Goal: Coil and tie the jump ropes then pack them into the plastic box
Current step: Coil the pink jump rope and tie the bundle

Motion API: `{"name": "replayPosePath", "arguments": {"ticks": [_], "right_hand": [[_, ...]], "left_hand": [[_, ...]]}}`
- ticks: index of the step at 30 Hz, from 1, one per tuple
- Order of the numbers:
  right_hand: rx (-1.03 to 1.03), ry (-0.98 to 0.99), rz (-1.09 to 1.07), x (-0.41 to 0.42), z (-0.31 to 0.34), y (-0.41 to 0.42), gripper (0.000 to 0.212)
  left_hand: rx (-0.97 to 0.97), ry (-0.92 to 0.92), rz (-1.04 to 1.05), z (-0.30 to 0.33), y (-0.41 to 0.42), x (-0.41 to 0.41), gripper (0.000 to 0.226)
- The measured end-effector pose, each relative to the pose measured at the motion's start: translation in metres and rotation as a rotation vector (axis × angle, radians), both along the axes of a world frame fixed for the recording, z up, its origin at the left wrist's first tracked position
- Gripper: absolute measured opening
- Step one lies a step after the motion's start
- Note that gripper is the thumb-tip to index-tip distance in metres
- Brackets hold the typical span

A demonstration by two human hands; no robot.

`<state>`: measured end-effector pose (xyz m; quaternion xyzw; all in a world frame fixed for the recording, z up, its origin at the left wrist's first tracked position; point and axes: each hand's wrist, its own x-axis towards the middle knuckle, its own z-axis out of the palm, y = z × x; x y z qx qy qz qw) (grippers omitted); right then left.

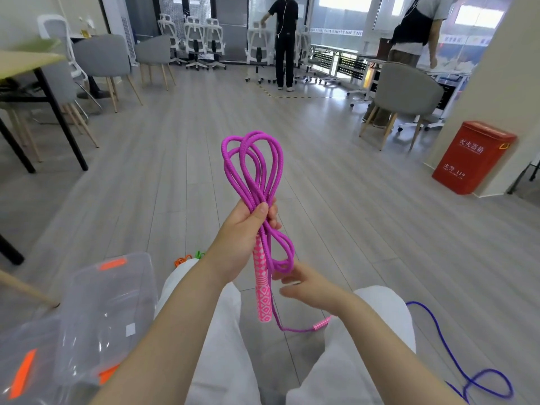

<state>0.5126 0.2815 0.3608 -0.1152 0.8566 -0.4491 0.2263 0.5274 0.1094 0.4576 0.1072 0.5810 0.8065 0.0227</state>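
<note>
A magenta jump rope (252, 165) is folded into several long loops that stand up in front of me. My left hand (244, 229) is shut on the middle of the bundle together with one pink patterned handle (262, 287), which hangs down. My right hand (306, 285) touches the lower loop with spread fingers; whether it grips the rope is unclear. The second pink handle (321, 323) trails on a loose strand over my right knee. A clear plastic box (108, 311) with orange latches lies at lower left.
A blue rope (455, 361) lies on the floor at lower right. Orange and green rope ends (187, 258) peek out beyond my left knee. A red bin (470, 157) stands at right; tables, chairs and two people are farther away.
</note>
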Motion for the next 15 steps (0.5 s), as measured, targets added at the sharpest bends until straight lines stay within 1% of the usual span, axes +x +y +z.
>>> {"name": "replayPosePath", "arguments": {"ticks": [2, 3, 4, 7, 9, 12, 15], "right_hand": [[-0.03, 0.021, -0.047, -0.001, -0.014, -0.002, 0.052], [-0.042, 0.035, -0.069, -0.001, -0.018, -0.004, 0.051], [-0.048, 0.041, -0.081, -0.001, -0.022, -0.006, 0.046], [-0.035, 0.022, -0.065, -0.003, -0.024, -0.009, 0.022], [-0.051, 0.029, -0.093, -0.003, -0.024, -0.004, 0.011], [-0.104, 0.053, -0.205, -0.005, -0.022, 0.015, 0.006], [-0.115, 0.049, -0.295, -0.006, -0.021, 0.036, 0.009]], "left_hand": [[0.067, 0.003, -0.041, 0.003, 0.0, 0.001, 0.02], [0.094, 0.003, -0.06, 0.005, 0.001, 0.002, 0.02], [0.116, 0.002, -0.075, 0.006, 0.002, 0.003, 0.02], [0.141, 0.009, -0.09, 0.008, 0.002, 0.004, 0.02], [0.119, 0.029, -0.071, 0.008, -0.002, 0.003, 0.019], [0.02, 0.037, 0.018, 0.006, -0.013, -0.001, 0.019], [-0.049, 0.025, 0.128, 0.005, -0.029, -0.006, 0.018]]}}
